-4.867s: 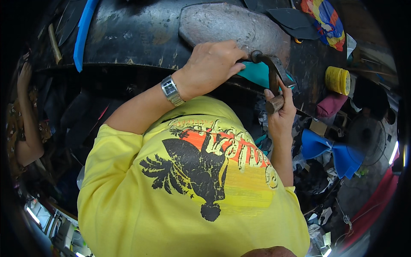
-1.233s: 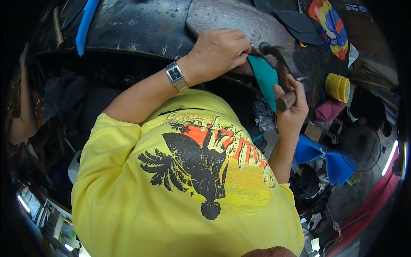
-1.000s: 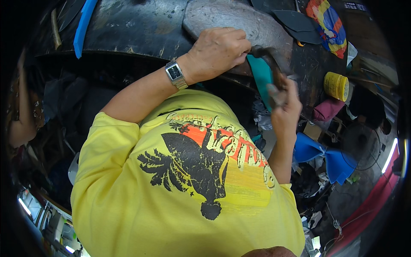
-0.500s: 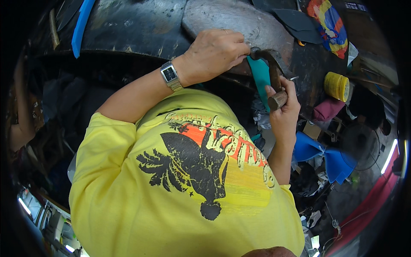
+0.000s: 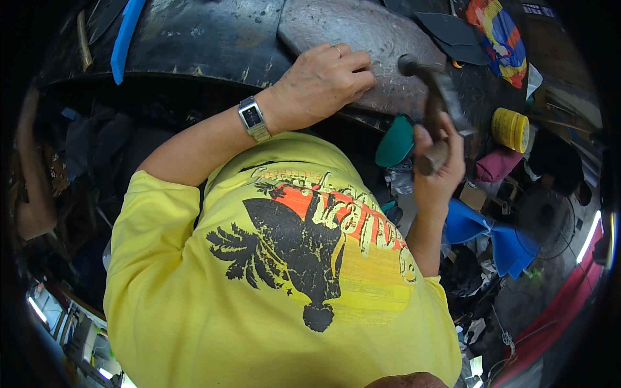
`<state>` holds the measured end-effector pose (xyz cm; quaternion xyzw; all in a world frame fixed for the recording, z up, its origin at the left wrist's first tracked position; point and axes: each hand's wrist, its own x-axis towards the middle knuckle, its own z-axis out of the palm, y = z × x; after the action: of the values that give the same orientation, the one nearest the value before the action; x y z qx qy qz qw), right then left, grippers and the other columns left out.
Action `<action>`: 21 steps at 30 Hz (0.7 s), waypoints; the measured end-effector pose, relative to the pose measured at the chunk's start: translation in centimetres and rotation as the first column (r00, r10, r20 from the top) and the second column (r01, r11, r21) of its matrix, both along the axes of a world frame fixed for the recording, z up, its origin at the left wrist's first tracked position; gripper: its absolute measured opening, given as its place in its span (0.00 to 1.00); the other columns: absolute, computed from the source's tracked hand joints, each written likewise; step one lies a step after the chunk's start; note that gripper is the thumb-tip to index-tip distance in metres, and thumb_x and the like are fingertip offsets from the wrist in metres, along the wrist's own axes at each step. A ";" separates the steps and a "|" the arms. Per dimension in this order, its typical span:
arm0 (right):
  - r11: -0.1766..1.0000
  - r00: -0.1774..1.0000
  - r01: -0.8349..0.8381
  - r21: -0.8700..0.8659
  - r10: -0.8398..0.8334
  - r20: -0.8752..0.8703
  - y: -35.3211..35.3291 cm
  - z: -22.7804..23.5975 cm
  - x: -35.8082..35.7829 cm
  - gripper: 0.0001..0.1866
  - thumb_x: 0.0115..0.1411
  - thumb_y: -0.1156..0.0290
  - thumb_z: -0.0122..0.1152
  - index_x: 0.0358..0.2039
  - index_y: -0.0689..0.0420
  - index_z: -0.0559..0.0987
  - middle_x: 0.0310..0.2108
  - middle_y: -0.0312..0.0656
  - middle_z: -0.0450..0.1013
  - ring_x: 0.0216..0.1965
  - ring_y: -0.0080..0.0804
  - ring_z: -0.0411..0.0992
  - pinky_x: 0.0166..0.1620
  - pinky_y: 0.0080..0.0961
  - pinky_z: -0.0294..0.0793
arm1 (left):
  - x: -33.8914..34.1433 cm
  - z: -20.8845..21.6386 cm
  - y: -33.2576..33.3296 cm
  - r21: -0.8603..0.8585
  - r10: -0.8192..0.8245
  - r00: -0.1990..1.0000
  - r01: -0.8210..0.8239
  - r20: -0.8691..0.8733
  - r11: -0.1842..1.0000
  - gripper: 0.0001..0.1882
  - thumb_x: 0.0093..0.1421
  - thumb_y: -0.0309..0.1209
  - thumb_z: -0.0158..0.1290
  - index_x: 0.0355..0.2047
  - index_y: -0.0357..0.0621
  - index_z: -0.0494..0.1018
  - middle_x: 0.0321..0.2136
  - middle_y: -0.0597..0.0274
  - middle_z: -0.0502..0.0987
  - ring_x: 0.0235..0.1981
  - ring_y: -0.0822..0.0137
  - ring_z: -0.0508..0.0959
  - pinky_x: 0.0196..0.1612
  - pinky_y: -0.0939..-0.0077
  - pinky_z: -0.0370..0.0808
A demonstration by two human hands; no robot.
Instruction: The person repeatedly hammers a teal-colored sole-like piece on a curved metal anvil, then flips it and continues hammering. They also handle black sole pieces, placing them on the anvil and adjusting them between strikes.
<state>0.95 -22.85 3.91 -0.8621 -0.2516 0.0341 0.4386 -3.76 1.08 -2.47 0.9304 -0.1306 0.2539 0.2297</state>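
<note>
Teal piece (image 5: 396,142) is sitting just past the near edge of the workbench (image 5: 213,39), right of the middle, between the two hands and close to the right one; what is supporting it cannot be told. Right hand (image 5: 440,152) is closing around the wooden handle of a hammer (image 5: 435,90), whose slightly blurred head is pointing to the far side, in view against the right part of a worn, greyish slab (image 5: 369,39). Left hand (image 5: 330,81) is curling its fingers narrowly over the slab's near edge, apart from the teal piece; whether anything is lying inside those fingers cannot be told. A ring (image 5: 336,50) is circling one finger, and a metal watch (image 5: 253,118) is circling the left wrist. On the far right, dark flat pieces (image 5: 453,39) are overlapping beside a multicoloured bundle (image 5: 499,45). Farther left on the bench, a blue strip (image 5: 125,45) is lying near a wooden stick (image 5: 85,44). Right of the hammer, a yellow tub (image 5: 510,129) is resting just beyond a maroon bundle (image 5: 497,166). Another person's arm (image 5: 33,200) is showing at the left rim.
</note>
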 end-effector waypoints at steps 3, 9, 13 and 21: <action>0.997 0.997 0.028 -0.072 -0.023 0.070 0.4 -3.3 -0.3 0.18 0.64 0.73 0.67 0.53 0.64 0.75 0.34 0.41 0.76 0.36 0.20 0.74 0.40 0.19 0.73 | 0.2 -0.5 -0.4 -0.045 0.041 0.998 -0.040 0.036 0.998 0.05 0.59 0.32 0.59 0.35 0.48 0.77 0.36 0.63 0.75 0.39 0.62 0.77 0.44 0.67 0.73; 0.982 0.976 0.150 0.115 -0.128 -0.173 -1.1 -6.1 0.2 0.16 0.64 0.74 0.66 0.51 0.61 0.75 0.21 0.32 0.70 0.15 0.14 0.62 0.17 0.15 0.56 | 0.5 -0.7 -0.3 -0.183 0.040 0.997 -0.029 0.059 0.983 0.08 0.56 0.32 0.62 0.35 0.48 0.77 0.35 0.64 0.76 0.38 0.62 0.77 0.44 0.67 0.72; 0.998 0.988 0.049 0.049 -0.056 0.144 -0.6 -6.5 0.4 0.16 0.64 0.71 0.68 0.50 0.58 0.76 0.21 0.31 0.70 0.17 0.13 0.64 0.20 0.14 0.59 | -0.1 0.2 -0.8 -0.262 -0.018 1.000 0.021 0.014 0.965 0.07 0.58 0.32 0.61 0.34 0.46 0.77 0.32 0.61 0.76 0.35 0.58 0.79 0.41 0.63 0.75; 0.985 0.983 0.156 0.078 -0.147 -0.108 -0.4 -6.1 -0.1 0.16 0.64 0.69 0.68 0.50 0.57 0.76 0.20 0.27 0.67 0.18 0.12 0.63 0.20 0.13 0.59 | -4.2 -0.8 -4.8 -0.397 -0.408 0.648 0.174 -0.643 0.901 0.20 0.62 0.44 0.60 0.44 0.40 0.81 0.29 0.51 0.82 0.30 0.53 0.82 0.36 0.62 0.78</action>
<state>0.90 -23.23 -2.17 -0.8561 -0.1636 0.0337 0.4890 -7.93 -3.73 -3.23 0.8750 -0.1410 -0.1501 0.4381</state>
